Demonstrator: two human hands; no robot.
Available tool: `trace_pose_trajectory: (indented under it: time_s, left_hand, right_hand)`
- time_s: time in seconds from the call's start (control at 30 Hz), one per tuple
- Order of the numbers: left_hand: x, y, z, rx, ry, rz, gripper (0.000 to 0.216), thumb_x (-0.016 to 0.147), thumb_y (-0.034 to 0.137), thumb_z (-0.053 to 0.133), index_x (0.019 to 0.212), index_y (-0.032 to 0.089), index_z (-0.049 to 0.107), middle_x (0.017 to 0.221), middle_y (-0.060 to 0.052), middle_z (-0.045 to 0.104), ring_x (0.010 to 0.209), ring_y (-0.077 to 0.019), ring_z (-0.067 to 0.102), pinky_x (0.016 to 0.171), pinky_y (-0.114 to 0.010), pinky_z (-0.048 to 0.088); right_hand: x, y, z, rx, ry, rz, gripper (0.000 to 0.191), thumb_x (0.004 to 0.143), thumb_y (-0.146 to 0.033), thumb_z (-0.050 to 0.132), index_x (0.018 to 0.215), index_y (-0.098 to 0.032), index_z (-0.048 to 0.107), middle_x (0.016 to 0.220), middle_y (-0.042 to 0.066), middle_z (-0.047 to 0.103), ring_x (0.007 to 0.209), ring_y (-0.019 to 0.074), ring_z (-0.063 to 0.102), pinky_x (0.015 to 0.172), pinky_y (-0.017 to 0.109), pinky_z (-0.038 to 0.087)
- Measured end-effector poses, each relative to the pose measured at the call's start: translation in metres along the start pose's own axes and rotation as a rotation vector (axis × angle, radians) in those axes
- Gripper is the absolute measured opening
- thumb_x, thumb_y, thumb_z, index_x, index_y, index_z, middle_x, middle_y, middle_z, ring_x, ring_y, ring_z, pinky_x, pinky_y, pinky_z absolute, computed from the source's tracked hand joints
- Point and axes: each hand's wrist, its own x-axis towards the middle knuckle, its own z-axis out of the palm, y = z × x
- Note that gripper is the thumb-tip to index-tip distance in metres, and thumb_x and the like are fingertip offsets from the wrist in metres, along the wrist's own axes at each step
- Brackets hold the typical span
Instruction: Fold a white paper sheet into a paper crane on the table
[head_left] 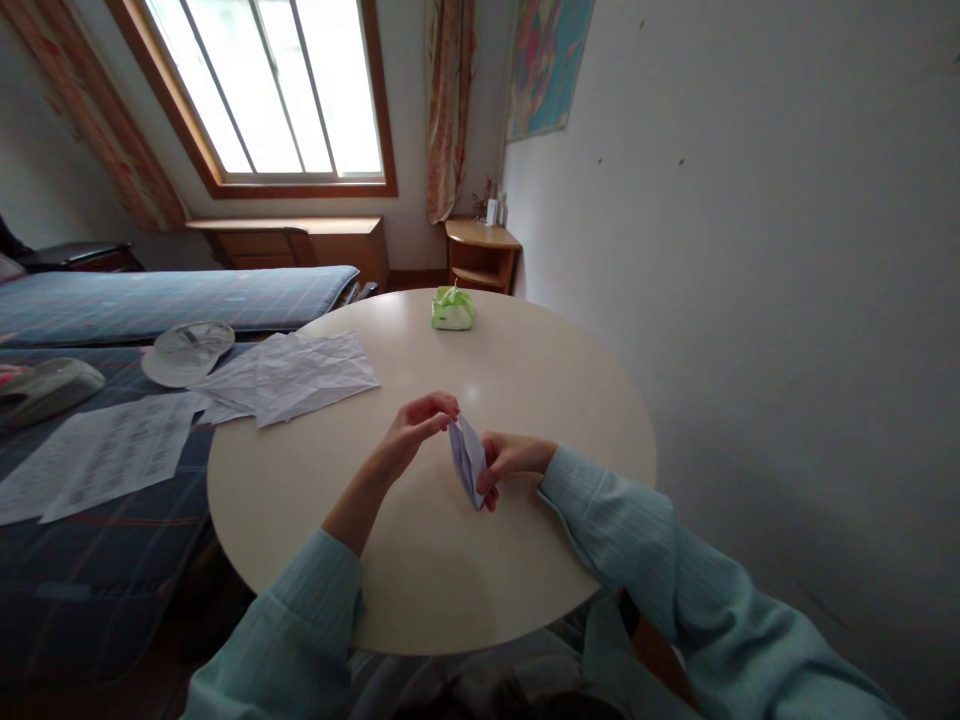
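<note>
A small folded paper [466,458], white and made of several layers, is held up over the round table [420,590]. My left hand [424,415] pinches its upper tip between thumb and fingers. On the paper's right side, my right hand [508,460] grips the lower part, with the thumb on the near face and some fingers hidden behind. The layers stand slightly apart along the side facing left.
Creased white sheets [315,375] lie over the table's left edge. A green tissue pack [452,309] sits at the far side. Left of the table, a bed [97,570] holds printed sheets [112,450] and a white cap [187,352]. A wall [787,350] rises at right.
</note>
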Motion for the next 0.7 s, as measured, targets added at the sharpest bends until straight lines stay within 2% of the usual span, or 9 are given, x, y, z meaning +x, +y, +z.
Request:
trace_pose_trajectory:
  time_s: [0.53, 0.7]
  left_hand:
    - [0.0008, -0.0005, 0.0006, -0.009, 0.028, -0.013, 0.012, 0.063, 0.027, 0.063, 0.063, 0.016, 0.059, 0.079, -0.002, 0.053, 0.074, -0.0131, 0.046, 0.065, -0.023, 0.036]
    - [0.0018, -0.0047, 0.0028, -0.101, 0.061, -0.042, 0.011, 0.059, 0.025, 0.065, 0.06, 0.015, 0.059, 0.078, -0.001, 0.052, 0.071, -0.0112, 0.045, 0.063, -0.022, 0.036]
  right_hand:
    - [-0.0001, -0.0006, 0.0018, 0.015, 0.014, 0.015, 0.026, 0.055, -0.03, 0.074, 0.065, -0.007, 0.064, 0.058, 0.002, 0.066, 0.049, 0.0082, 0.06, 0.046, 0.015, 0.045]
    - [-0.0003, -0.0015, 0.0022, 0.007, 0.021, 0.009, 0.028, 0.055, -0.031, 0.074, 0.065, -0.007, 0.064, 0.057, 0.002, 0.065, 0.048, 0.0074, 0.058, 0.046, 0.015, 0.044]
